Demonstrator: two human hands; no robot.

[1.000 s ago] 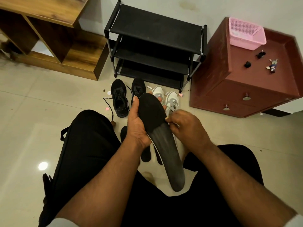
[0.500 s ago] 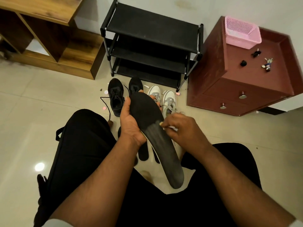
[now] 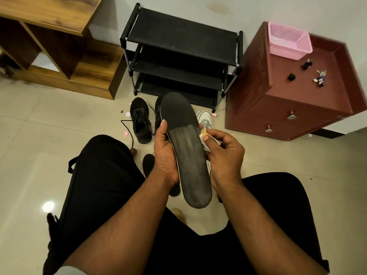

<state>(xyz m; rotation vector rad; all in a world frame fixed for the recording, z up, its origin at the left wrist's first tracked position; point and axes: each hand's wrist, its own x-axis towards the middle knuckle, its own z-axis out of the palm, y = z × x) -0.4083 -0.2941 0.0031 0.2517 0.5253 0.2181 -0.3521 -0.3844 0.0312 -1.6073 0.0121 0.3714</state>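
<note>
"Holding check, centre of frame: what has the left hand (image 3: 165, 155) got?"

"The insole (image 3: 186, 147). Thumb lies along its left edge, fingers wrapped behind. It is raised above the lap, rounded toe toward the top of the frame, heel toward the bottom."

"Surface?"

"Black, flat and long, with a thin pale rim on the left side. The toe area is matte and even; from mid-length to the heel it is grey and streaked, with a dusty look."

"Right hand (image 3: 224, 153)?"

"Thumb and forefinger pinch a pale scrap (image 3: 204, 133), soft and crumpled, touching the insole's right edge. The other fingers are curled in. I cannot tell the scrap's material."

"Surroundings?"

"Glossy beige floor tiles. A black shoe (image 3: 140, 122), laces loose, sits just left of the insole's toe, and a white sneaker (image 3: 205, 120) just right of it. A black shoe rack (image 3: 178, 46) with metal posts is at top centre, and a pink mesh basket (image 3: 289, 41) sits on the maroon cabinet (image 3: 297, 108) at upper right."
</note>
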